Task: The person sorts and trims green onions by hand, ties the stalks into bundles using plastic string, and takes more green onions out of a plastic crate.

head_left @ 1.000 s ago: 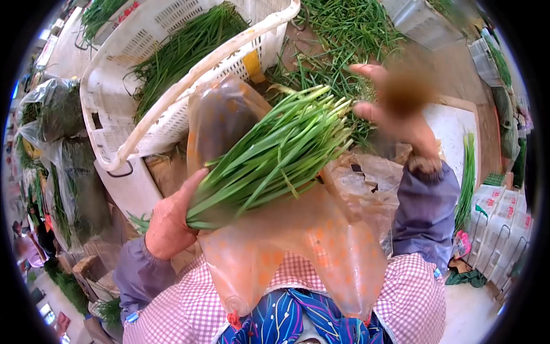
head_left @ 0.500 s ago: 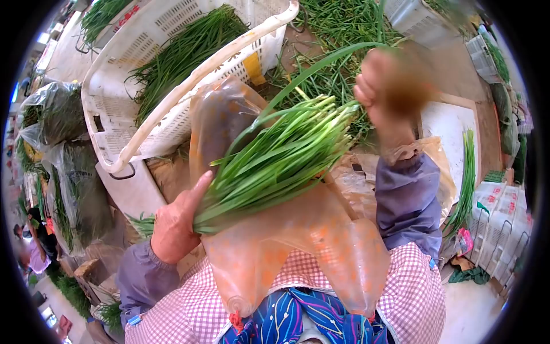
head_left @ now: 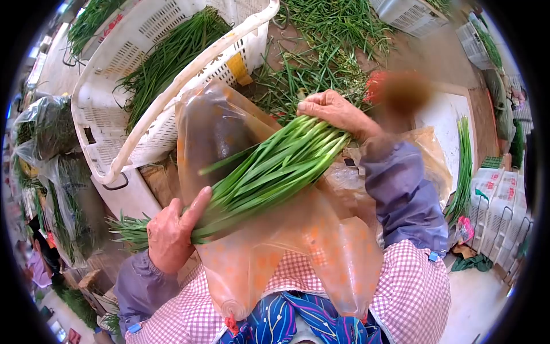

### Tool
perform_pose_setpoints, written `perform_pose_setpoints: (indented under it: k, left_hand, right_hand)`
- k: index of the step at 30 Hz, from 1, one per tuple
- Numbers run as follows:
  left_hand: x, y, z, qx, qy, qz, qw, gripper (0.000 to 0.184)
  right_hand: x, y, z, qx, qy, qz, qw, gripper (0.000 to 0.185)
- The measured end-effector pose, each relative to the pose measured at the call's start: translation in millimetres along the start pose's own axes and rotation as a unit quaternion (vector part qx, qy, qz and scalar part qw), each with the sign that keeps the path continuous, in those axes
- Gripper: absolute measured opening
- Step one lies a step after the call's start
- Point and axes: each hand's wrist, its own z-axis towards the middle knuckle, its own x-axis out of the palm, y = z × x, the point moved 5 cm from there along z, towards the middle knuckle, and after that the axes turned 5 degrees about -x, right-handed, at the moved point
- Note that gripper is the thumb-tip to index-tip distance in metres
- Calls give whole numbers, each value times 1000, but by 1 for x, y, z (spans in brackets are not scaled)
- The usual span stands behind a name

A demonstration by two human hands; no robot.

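Note:
A bunch of garlic chives [head_left: 275, 166] lies slantwise across my lap, over a see-through orange-spotted plastic apron [head_left: 252, 269]. My left hand [head_left: 175, 232] is wrapped round its leafy end, thumb on top, and the leaf tips [head_left: 129, 229] stick out to the left. At the pale stem ends my right hand [head_left: 335, 114] is closed in a pinch, its fingertips touching the top of the bunch. Whether a single stem sits between those fingers is too small to tell.
A white slotted basket [head_left: 129, 155] holding more chives [head_left: 175, 60] stands at the upper left. Loose leaves [head_left: 338, 28] cover the floor ahead. To the right are a white board [head_left: 450, 117], a small chive bundle [head_left: 464, 166] and stacked white crates [head_left: 498, 215]. Bagged greens [head_left: 74, 200] stand left.
My right hand has come down and left from its raised place to the stem ends. The long leaf trailing from it no longer shows there. My left hand keeps its hold.

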Motion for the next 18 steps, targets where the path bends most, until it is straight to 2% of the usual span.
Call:
perform_pose_setpoints:
  k: [2, 4, 5, 6, 7, 8, 10, 11, 12, 14, 15, 16, 18]
  left_hand:
    - [0, 1, -4, -4, 4, 10, 1000, 74]
    - [1, 2, -4, -5, 4, -8, 1000, 70]
    - [2, 3, -4, -6, 6, -10, 1000, 70]
    - [2, 3, -3, -4, 6, -9, 1000, 70]
    - [2, 3, -3, -2, 5, -10, 1000, 69]
    - [3, 2, -2, -2, 4, -14, 1000, 69]
    - [2, 2, 0, 11, -5, -2, 1000, 67]
    - [1, 3, 1, 10, -7, -2, 1000, 67]
    - [1, 3, 2, 14, -5, 4, 1000, 67]
    - [1, 1, 1, 12, 9, 9, 1000, 66]
    - [-1, -1, 3, 17, 10, 8, 1000, 66]
    - [-3, -2, 5, 25, 8, 9, 1000, 66]
    - [-7, -4, 7, 20, 20, 9, 1000, 67]
  right_hand:
    - [-7, -7, 3, -71, -91, 35, 993, 27]
    - [-28, -20, -2, -92, -168, 188, 963, 22]
    - [-41, -11, -11, -67, -187, 232, 952, 20]
    - [-57, -8, -17, -113, -228, 295, 921, 23]
    - [-66, 5, -28, -145, -259, 427, 854, 22]
    - [-77, 12, -45, -169, -393, 339, 838, 17]
    - [-170, -69, -40, -96, -452, 88, 882, 13]
    - [-138, -26, -50, -119, -431, -146, 883, 18]
    - [-102, 17, -62, -141, -430, -369, 812, 26]
    - [-51, 50, -47, -212, -292, -263, 895, 37]
    - [-20, 71, -45, -255, -157, -266, 916, 40]
    - [10, 87, -46, -296, -23, -265, 917, 43]
    - [58, 101, -44, -351, 110, -244, 898, 41]
